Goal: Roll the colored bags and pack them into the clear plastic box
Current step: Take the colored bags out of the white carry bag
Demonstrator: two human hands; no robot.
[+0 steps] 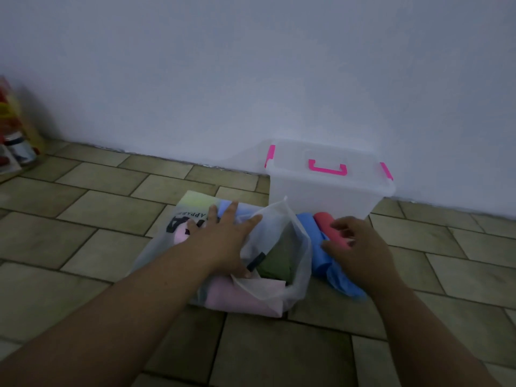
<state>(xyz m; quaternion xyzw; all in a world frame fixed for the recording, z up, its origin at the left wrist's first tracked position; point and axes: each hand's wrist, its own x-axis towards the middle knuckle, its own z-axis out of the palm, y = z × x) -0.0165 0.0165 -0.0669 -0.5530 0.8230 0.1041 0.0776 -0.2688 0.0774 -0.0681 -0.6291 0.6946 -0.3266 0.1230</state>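
Note:
A clear plastic box [324, 201] with pink latches and a pink handle stands closed against the wall. In front of it a large translucent white bag [298, 263] lies on the floor with green, pink and pale blue bags inside. My left hand [223, 241] rests flat on this bag with fingers spread. To its right lie a blue bag [315, 252] and a rolled red bag [325, 223]. My right hand [354, 247] has curled fingers on the red roll and the blue bag.
The floor is tiled in olive-brown tiles [111, 208]. A pale wall [251, 79] runs behind the box. At the far left stands a blurred stack of colorful containers [16, 129].

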